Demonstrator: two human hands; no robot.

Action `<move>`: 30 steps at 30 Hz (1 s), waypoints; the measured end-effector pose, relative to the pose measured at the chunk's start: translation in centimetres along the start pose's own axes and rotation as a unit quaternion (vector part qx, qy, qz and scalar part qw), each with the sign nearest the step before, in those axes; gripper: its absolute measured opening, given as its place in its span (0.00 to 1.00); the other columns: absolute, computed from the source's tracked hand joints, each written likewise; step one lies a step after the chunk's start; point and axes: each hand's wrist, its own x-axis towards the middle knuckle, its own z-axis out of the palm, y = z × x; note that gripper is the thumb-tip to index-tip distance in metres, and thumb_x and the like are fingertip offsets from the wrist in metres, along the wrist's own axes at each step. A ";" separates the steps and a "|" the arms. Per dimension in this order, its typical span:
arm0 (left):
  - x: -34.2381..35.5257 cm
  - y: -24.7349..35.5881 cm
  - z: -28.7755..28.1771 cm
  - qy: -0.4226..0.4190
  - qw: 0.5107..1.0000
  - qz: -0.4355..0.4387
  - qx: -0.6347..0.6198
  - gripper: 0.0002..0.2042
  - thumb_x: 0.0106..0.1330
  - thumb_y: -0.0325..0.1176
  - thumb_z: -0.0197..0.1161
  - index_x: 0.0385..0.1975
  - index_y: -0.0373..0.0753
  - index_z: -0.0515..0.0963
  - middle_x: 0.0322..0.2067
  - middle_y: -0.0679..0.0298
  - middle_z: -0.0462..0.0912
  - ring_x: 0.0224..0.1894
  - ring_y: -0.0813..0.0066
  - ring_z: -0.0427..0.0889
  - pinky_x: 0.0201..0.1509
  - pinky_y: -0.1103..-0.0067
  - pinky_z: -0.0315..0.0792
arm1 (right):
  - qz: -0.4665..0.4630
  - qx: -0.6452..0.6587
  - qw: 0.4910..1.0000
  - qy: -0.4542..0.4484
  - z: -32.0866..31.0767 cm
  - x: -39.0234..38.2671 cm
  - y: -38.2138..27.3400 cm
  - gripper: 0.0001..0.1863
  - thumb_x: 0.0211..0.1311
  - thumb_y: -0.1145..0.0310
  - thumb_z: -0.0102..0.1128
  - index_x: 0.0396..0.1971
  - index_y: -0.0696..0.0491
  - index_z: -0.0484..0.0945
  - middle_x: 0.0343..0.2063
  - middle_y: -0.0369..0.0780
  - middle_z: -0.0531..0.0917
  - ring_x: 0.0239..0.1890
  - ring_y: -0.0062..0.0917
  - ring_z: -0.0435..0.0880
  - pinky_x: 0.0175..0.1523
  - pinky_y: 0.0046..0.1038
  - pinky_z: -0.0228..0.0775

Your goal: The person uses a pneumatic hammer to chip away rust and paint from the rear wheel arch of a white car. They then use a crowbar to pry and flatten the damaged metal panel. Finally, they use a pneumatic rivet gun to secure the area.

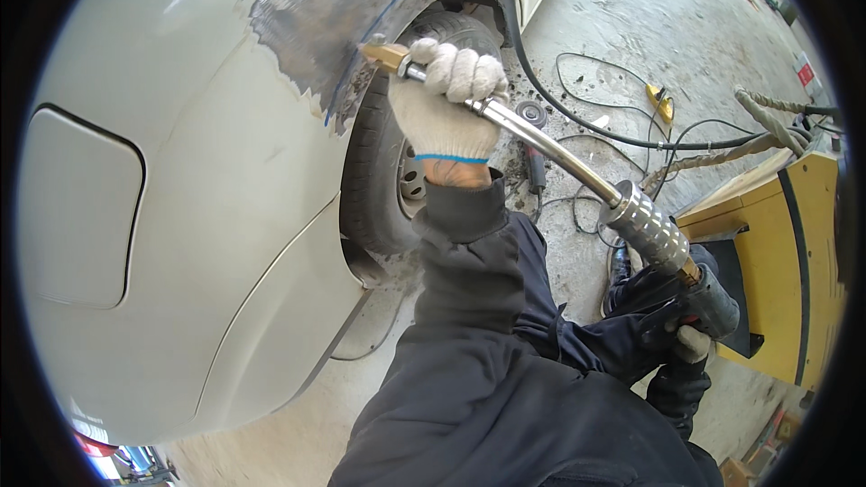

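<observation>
A slide-hammer dent puller (561, 159) slants across the view, brass-coloured tip at upper left, black pistol handle (715, 305) at lower right. My left hand (451, 95), in a white knit glove, is wrapped round its rod just behind the tip. At the handle my gloved right hand (693, 344) is closed on the grip, its fingers partly hidden. The perforated metal sliding weight (651, 233) sits against the handle end. The tip is at the bare, sanded metal patch (311, 22) beside the wheel arch of a light-coloured car (207, 171); I cannot tell whether it touches.
Below the arch stands the car's tyre (368, 180). An angle grinder (535, 160) lies on the concrete floor among dirt and loose cables. A thick black cable (577, 126) runs from the arch toward a yellow machine (771, 252) at right. Near it lies a yellow power strip (660, 105).
</observation>
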 end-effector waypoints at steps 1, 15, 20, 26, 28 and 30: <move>0.0 0.0 0.3 -0.004 1.000 0.007 0.007 0.15 0.73 0.36 0.49 0.23 0.44 0.78 0.11 0.77 0.66 0.13 0.83 0.62 0.22 0.80 0.59 | 0.002 0.006 1.000 -0.006 0.0 0.0 0.0 0.31 0.45 0.61 0.77 0.50 0.60 0.80 0.30 0.40 0.84 0.32 0.29 0.83 0.39 0.30 0.76; -2.1 -2.2 0.6 0.010 0.991 0.078 0.105 0.22 0.78 0.49 0.45 0.38 0.37 0.79 0.19 0.69 0.73 0.20 0.75 0.74 0.32 0.74 0.72 | 0.014 0.045 0.999 -0.002 -0.3 0.0 0.6 0.34 0.45 0.63 0.78 0.54 0.60 0.77 0.33 0.40 0.84 0.32 0.28 0.83 0.39 0.28 0.77; -8.5 -11.2 3.0 0.032 0.943 0.029 0.331 0.19 0.80 0.47 0.49 0.37 0.35 0.73 0.26 0.58 0.81 0.30 0.68 0.86 0.40 0.69 0.82 | 0.004 0.025 1.000 0.010 -0.3 0.3 0.6 0.37 0.44 0.62 0.77 0.56 0.60 0.76 0.36 0.40 0.83 0.31 0.27 0.82 0.39 0.26 0.76; -9.1 -10.4 -0.8 0.105 0.981 -0.026 0.160 0.17 0.77 0.40 0.54 0.27 0.35 0.73 0.23 0.57 0.81 0.25 0.70 0.84 0.29 0.71 0.80 | -0.012 0.010 1.000 0.017 -0.9 -0.3 1.2 0.38 0.42 0.61 0.78 0.57 0.59 0.76 0.38 0.39 0.83 0.31 0.27 0.82 0.37 0.24 0.75; -10.0 -11.7 -1.4 0.049 0.964 -0.083 0.247 0.17 0.76 0.41 0.54 0.27 0.34 0.74 0.23 0.57 0.81 0.25 0.69 0.83 0.30 0.71 0.80 | -0.021 -0.012 0.999 0.037 -1.2 -0.4 1.1 0.38 0.42 0.62 0.77 0.57 0.59 0.76 0.38 0.39 0.83 0.31 0.27 0.82 0.36 0.25 0.75; -10.8 -13.2 -1.1 0.068 0.978 -0.079 0.179 0.17 0.77 0.41 0.53 0.28 0.34 0.75 0.23 0.57 0.81 0.25 0.68 0.83 0.32 0.71 0.79 | 0.003 -0.080 0.995 0.061 -1.4 -0.5 0.9 0.37 0.48 0.53 0.74 0.57 0.60 0.79 0.44 0.43 0.86 0.38 0.32 0.85 0.43 0.34 0.78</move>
